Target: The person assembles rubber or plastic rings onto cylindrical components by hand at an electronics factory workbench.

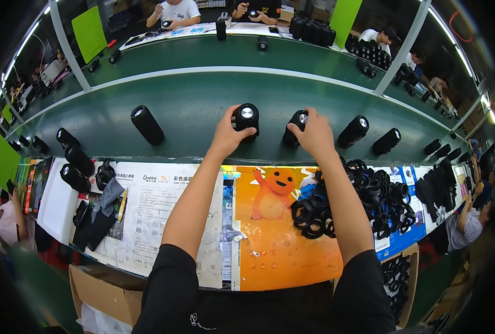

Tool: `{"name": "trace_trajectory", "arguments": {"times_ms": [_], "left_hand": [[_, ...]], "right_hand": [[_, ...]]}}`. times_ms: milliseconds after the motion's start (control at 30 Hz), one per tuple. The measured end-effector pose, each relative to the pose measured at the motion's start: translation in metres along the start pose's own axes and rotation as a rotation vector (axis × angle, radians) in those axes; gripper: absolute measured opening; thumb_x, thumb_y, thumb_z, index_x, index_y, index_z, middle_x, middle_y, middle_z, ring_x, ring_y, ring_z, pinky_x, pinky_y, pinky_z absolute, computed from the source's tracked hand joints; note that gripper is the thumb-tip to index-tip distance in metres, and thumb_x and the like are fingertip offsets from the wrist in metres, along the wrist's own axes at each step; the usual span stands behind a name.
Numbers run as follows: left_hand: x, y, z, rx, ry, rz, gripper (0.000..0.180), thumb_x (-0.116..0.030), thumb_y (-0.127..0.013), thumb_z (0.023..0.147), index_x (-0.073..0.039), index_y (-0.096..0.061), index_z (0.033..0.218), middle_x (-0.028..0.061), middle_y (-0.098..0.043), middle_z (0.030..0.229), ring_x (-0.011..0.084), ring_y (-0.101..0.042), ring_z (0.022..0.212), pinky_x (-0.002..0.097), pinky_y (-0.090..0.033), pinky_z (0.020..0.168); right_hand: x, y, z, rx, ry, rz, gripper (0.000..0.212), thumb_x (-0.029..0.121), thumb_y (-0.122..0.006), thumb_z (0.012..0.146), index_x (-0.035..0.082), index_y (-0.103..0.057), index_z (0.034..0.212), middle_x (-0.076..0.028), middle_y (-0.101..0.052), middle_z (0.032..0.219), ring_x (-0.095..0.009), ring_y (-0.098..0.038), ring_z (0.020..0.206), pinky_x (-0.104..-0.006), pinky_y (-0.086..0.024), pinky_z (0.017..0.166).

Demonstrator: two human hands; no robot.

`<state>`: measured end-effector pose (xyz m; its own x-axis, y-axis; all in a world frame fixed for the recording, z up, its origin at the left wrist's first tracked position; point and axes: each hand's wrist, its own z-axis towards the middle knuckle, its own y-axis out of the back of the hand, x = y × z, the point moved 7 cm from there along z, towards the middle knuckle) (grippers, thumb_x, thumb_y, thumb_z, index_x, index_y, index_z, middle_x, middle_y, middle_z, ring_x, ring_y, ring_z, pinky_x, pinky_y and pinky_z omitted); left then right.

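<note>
Both my arms reach forward over the green belt [191, 100]. My left hand [228, 134] is closed round a black cylindrical speaker [248, 116] with a silver disc on its top end; it stands upright. Just to its right, my right hand [316, 135] grips a second black speaker [292, 133], also with a silver disc, tilted slightly. The two speakers are apart. On the belt farther right lie two similar speakers, the nearer one [353, 131] beside my right hand. Another black speaker [147, 125] leans on the belt to the left.
Below my right forearm, black rings [314, 214] are heaped on the worktable, partly over an orange sheet [281, 261]. More black speakers [75, 177] and grey cloth [107, 200] lie at left. Cardboard boxes [100, 292] flank me. A white rail [230, 69] crosses beyond; other people work around.
</note>
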<state>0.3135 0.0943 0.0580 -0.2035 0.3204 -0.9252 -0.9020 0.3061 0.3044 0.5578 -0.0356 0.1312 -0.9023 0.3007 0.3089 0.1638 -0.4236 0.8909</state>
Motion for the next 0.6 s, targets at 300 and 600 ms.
{"name": "trace_trajectory", "arguments": {"times_ms": [300, 600], "left_hand": [[-0.036, 0.041, -0.102, -0.181, 0.099, -0.656, 0.065, -0.023, -0.100, 0.089, -0.002, -0.059, 0.135, 0.0069, -0.074, 0.118, 0.0152, -0.073, 0.107, 0.0315, -0.064, 0.087], [-0.038, 0.042, -0.186, 0.075, 0.029, -1.217, 0.075, -0.030, -0.095, 0.093, -0.002, -0.059, 0.152, 0.0127, -0.074, 0.131, 0.0300, -0.074, 0.126, 0.0445, -0.061, 0.112]], "right_hand": [[0.089, 0.026, -0.143, 0.030, 0.375, 0.519, 0.087, 0.030, -0.087, 0.099, 0.000, -0.042, 0.168, -0.028, -0.060, 0.154, -0.044, -0.056, 0.148, -0.0492, -0.046, 0.124], [0.115, -0.060, -0.225, 0.555, -0.050, 1.457, 0.089, 0.006, -0.093, 0.095, -0.011, -0.041, 0.166, -0.016, -0.065, 0.147, -0.022, -0.069, 0.129, -0.0364, -0.058, 0.112]]}}
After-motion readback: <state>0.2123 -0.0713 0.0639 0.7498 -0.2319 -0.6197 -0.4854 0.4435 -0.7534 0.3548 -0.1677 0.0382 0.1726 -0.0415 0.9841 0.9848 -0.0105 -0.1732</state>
